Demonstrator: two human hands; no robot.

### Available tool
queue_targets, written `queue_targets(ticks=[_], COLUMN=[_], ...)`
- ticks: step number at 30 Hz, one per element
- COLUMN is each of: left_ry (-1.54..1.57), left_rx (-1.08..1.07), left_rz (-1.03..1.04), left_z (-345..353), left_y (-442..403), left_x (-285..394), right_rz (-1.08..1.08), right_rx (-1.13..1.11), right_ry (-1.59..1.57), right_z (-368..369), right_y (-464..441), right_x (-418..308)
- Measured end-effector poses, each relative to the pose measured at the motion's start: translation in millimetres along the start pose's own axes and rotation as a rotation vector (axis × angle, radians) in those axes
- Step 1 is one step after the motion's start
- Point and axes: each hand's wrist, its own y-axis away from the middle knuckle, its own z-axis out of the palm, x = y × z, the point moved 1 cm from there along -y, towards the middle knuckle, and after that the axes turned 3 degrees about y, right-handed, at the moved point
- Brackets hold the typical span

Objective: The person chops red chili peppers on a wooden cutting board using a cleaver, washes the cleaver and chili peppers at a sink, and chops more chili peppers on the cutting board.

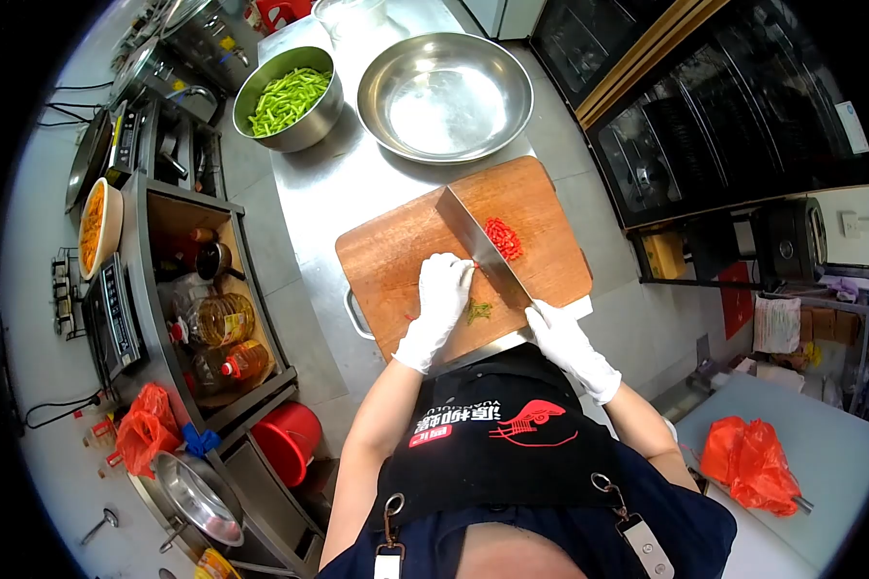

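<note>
On a shiny steel table (307,207), a brown wooden board (406,236) bears chopped red pieces (504,240) beside a broad steel cleaver (476,239) — clamped in the white-gloved right hand (562,340). The white-gloved left hand (444,289) bunches near the blade — its hold unclear. Grey floor tiles (264,217) flank the table.

My 2 thin white gloves (444,294) look matt, the broad silver metal cleaver (485,247) smooth, the brown rectangular wooden board (386,251) grained, the wide round metal basin (425,106) glossy.

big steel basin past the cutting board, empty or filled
Empty: the big steel basin shows bare, shiny metal across its bottom, while the chopped red pieces lie on the cutting board.
</note>
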Motion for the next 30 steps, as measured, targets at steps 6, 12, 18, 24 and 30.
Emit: queue_targets(ticks=[6, 12, 18, 24, 30], left_ry=[-0.008, -0.043, 0.052, 0.041, 0.020], left_rx=[-0.004, 0.022, 0.085, 0.071, 0.079], left_rz=[0.001, -0.009, -0.072, -0.044, -0.035], left_z=[-1, -2, 0, -1, -2], left_y=[-1, -2, 4, 4, 3], left_x=[2, 5, 1, 0, 1], right_rz=[-0.058, -0.015, 0.046, -0.032, -0.069], right_rx=[0.049, -0.012, 0.015, 0.041, 0.012], right_ry=[0.070, 0.121, -0.031, 0.011, 0.069], right_z=[3, 10, 6, -5, -8], right_y=[0, -5, 2, 8, 5], right_x=[-7, -11, 10, -7, -9])
